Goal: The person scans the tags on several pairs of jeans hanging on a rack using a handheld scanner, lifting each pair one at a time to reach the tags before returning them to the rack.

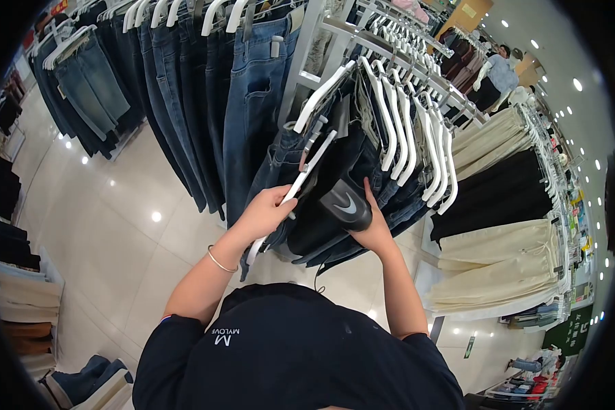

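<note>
My left hand (266, 213) is closed round a white hanger (311, 164), which carries dark jeans (277, 160) on its left side. In my right hand (376, 225) is a black handheld device (346, 205) with a silver crescent mark, its kind unclear. The device rests close against black trousers (307, 232) hanging just right of the hanger. My right thumb points up along its side, and the palm hides its lower end. A thin dark cord (318, 277) dangles below the clothes.
Several white hangers (406, 147) with more jeans crowd the metal rack (383, 48) to the right. Blue jeans (253, 82) hang ahead on the left. Cream trousers (492, 266) line the right-hand rack. Pale tiled floor (137, 225) shows at left.
</note>
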The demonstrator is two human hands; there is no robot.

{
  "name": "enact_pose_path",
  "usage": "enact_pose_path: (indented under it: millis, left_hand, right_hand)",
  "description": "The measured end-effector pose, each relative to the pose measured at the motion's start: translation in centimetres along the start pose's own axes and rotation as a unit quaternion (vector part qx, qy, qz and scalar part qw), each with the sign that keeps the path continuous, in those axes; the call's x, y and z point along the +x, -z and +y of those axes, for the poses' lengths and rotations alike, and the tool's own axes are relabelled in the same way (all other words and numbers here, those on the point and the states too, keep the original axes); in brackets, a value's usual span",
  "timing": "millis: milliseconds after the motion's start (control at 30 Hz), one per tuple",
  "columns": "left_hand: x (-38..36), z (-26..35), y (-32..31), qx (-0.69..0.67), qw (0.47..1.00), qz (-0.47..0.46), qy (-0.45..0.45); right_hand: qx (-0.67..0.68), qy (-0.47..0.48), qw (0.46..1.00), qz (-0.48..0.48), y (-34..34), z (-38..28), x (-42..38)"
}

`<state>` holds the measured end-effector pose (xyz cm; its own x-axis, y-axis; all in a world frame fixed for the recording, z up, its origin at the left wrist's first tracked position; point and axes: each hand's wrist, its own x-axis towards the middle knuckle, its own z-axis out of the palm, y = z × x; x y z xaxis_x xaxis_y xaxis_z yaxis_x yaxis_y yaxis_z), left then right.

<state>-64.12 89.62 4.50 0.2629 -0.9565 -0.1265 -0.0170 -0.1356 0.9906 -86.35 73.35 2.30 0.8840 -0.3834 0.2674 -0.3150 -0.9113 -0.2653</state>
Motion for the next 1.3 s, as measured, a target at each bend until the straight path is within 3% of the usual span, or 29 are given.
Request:
enact_pose_path:
  millis: [100, 200, 367, 500, 600, 733, 1000, 1100, 1200, 1300]
  left_hand:
    - [0.3, -0.7, -0.6, 0.036, 0.998, 0.039, -0.027]
    - [1.5, -3.2, -0.8, 0.057, 0.993, 0.077, -0.063]
    - [3.2, -3.4, -1.4, -0.011, 0.993, 0.113, -0.037]
    - [4.6, -2.2, -1.8, 0.012, 0.993, 0.12, -0.015]
    - [6.4, -3.0, -1.5, 0.025, 0.992, 0.121, -0.018]
    - [7.4, -3.1, -1.4, 0.032, 0.99, 0.135, -0.035]
    - [8.3, -3.3, -0.1, 0.119, 0.985, 0.116, -0.044]
    - [8.0, -3.2, 0.1, 0.099, 0.989, 0.092, -0.052]
    - [7.0, -3.2, 0.3, 0.162, 0.981, 0.076, -0.077]
    - [5.6, -4.0, 0.8, 0.177, 0.983, 0.019, -0.042]
  right_hand:
    - [0.182, -0.115, 0.976, 0.005, 0.7, -0.5, -0.2]
    - [0.269, -0.124, 0.955, 0.021, 0.8, -1.0, 0.1]
    - [0.228, -0.186, 0.956, 0.0, 1.5, -1.2, -0.1]
    - [0.1, -0.15, 0.984, 0.01, 1.6, -0.5, -0.5]
    - [0.105, -0.202, 0.974, 0.005, 2.6, -0.7, -0.6]
    - [0.212, -0.26, 0.941, 0.039, 2.7, 0.7, -1.3]
    - [0.162, -0.161, 0.972, 0.061, 1.9, 2.1, -1.4]
    - [0.187, -0.176, 0.964, 0.063, 1.9, 2.1, -1.3]
    - [0.245, -0.213, 0.944, 0.052, 2.3, 1.5, -1.1]
    - [0.231, -0.186, 0.954, 0.051, 2.2, 1.9, -1.2]
